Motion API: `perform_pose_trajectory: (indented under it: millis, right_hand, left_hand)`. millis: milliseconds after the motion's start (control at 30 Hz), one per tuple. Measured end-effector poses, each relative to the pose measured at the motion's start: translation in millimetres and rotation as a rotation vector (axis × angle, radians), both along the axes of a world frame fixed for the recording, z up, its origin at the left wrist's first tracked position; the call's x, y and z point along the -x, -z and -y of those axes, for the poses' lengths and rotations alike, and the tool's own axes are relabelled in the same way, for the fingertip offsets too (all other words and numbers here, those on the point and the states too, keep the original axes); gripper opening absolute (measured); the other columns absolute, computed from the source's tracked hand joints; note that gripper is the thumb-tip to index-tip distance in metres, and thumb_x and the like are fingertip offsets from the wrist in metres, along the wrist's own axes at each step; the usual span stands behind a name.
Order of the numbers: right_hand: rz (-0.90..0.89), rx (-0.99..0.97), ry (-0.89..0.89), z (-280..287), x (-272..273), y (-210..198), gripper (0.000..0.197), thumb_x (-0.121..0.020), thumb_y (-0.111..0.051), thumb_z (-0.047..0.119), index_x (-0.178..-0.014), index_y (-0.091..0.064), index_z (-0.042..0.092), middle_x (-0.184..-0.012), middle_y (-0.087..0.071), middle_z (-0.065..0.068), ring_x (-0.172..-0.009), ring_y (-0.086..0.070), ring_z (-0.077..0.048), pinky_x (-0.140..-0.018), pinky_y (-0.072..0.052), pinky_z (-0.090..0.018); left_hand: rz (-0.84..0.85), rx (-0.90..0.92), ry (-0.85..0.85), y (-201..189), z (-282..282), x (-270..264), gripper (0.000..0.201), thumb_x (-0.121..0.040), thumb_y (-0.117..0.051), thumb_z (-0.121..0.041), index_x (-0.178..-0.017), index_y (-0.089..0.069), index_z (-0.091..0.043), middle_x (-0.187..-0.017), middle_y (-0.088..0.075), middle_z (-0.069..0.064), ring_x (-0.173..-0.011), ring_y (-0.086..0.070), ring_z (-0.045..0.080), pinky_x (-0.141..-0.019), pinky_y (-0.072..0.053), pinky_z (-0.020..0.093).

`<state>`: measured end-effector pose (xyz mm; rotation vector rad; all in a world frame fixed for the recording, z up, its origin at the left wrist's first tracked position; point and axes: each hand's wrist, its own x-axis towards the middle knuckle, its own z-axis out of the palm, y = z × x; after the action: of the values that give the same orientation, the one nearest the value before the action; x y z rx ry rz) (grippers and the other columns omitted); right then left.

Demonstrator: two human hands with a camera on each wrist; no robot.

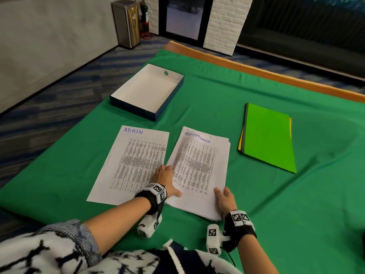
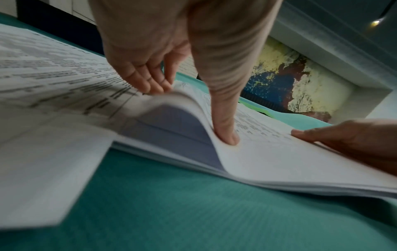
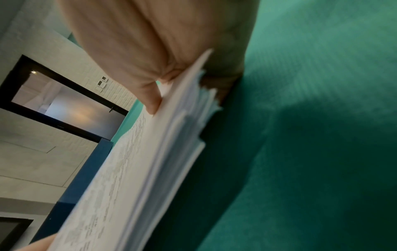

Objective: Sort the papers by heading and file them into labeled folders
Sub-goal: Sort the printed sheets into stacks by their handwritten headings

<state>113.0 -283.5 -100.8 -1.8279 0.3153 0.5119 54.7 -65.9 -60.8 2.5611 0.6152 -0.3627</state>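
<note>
**A:** So where's the left hand [image 1: 165, 177]?

**B:** On the left edge of the paper stack [image 1: 199, 171] headed "Receptionist". Thumb [image 2: 225, 134] presses down on the top sheet [image 2: 189, 101], the other fingers [image 2: 148, 83] curl under its raised left edge — the sheet bows up between them.

**A:** Right hand [image 1: 226, 198]?

**B:** Gripping the stack's near right corner. Thumb [image 3: 150, 101] on top, fingers under the sheets — right wrist view shows the page edges fanned out unevenly.

**A:** Other papers?

**B:** Single sheet headed "ADMIN" [image 1: 132, 165] lies flat just left of the stack; the two edges come close near the left hand, can't tell if they touch.

**A:** Folders?

**B:** Folder pile [image 1: 268, 135] to the right of the stack, well apart. Bright green one on top, yellow edges showing beneath, all closed. No label readable on them.

**A:** Anything else?

**B:** Open box [image 1: 147, 91], blue outside and white inside, sits beyond the ADMIN sheet. Everything is on a green cloth [image 1: 217, 91] over the table.
</note>
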Motion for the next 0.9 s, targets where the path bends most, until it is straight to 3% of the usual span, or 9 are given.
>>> perform_pose_trajectory:
  millis: [133,233,300,367,500,567,700,900]
  right_hand:
    - [0.013,0.015,-0.010,1,0,4,0.021,-0.094,-0.052,0.015,-0.112,-0.055,0.004,-0.118,-0.062,-0.014,-0.104,-0.061,-0.031,-0.097,-0.046,-0.048]
    - [0.024,0.018,-0.021,1,0,4,0.015,-0.094,-0.052,0.016,-0.106,-0.055,0.007,-0.116,-0.063,-0.015,-0.102,-0.061,-0.030,-0.096,-0.047,-0.048]
    - [0.031,0.027,-0.023,1,-1,5,0.019,-0.094,-0.052,0.016,-0.109,-0.055,0.006,-0.115,-0.063,-0.014,-0.102,-0.061,-0.030,-0.096,-0.047,-0.048]
    - [0.028,0.029,-0.020,1,-1,6,0.023,-0.094,-0.052,0.017,-0.112,-0.056,0.004,-0.115,-0.063,-0.014,-0.102,-0.062,-0.031,-0.096,-0.048,-0.048]
    - [0.028,0.020,-0.016,0,-1,6,0.016,-0.094,-0.052,0.017,-0.106,-0.056,0.008,-0.114,-0.064,-0.014,-0.101,-0.062,-0.031,-0.095,-0.048,-0.049]
    - [0.030,0.006,-0.011,0,0,5,0.014,-0.094,-0.052,0.015,-0.106,-0.056,0.008,-0.113,-0.064,-0.014,-0.101,-0.062,-0.031,-0.095,-0.048,-0.048]
    - [0.033,0.012,-0.014,0,0,4,0.014,-0.094,-0.052,0.016,-0.105,-0.056,0.010,-0.116,-0.063,-0.015,-0.101,-0.062,-0.030,-0.095,-0.048,-0.049]
    - [0.022,0.017,-0.014,0,1,2,0.016,-0.094,-0.052,0.017,-0.107,-0.055,0.008,-0.115,-0.063,-0.014,-0.102,-0.062,-0.031,-0.095,-0.048,-0.048]
  left_hand:
    - [0.258,0.152,-0.068,3,4,6,0.083,-0.061,-0.085,-0.025,-0.129,-0.037,-0.012,-0.128,-0.045,0.007,-0.114,-0.049,0.022,-0.096,-0.043,0.028]
    - [0.394,0.260,-0.181,-5,-4,8,0.056,-0.071,-0.079,-0.022,-0.119,-0.053,-0.008,-0.102,-0.066,0.008,-0.091,-0.062,0.018,-0.086,-0.051,0.026]
    - [0.410,0.287,-0.239,-9,-10,8,0.046,-0.072,-0.079,-0.023,-0.112,-0.063,-0.006,-0.086,-0.070,0.007,-0.080,-0.064,0.018,-0.083,-0.052,0.026]
    - [0.389,0.306,-0.247,-9,-13,9,0.043,-0.074,-0.077,-0.020,-0.112,-0.064,-0.003,-0.084,-0.071,0.010,-0.080,-0.066,0.019,-0.085,-0.052,0.026]
    - [0.350,0.282,-0.172,-7,-12,9,0.040,-0.082,-0.069,-0.014,-0.118,-0.060,-0.001,-0.098,-0.071,0.014,-0.089,-0.067,0.022,-0.087,-0.045,0.018]
    - [0.341,0.263,-0.107,-7,-9,9,0.038,-0.086,-0.064,-0.010,-0.123,-0.058,-0.004,-0.094,-0.070,0.015,-0.078,-0.065,0.020,-0.088,-0.048,0.021]
    - [0.309,0.172,-0.029,-6,-7,12,0.049,-0.092,-0.051,-0.001,-0.137,-0.042,-0.019,-0.088,-0.067,0.013,-0.063,-0.056,0.012,-0.077,-0.057,0.029]
    - [0.265,0.100,0.008,-11,-5,10,0.046,-0.094,-0.048,-0.001,-0.137,-0.044,-0.016,-0.081,-0.066,0.011,-0.065,-0.062,0.019,-0.069,-0.059,0.033]
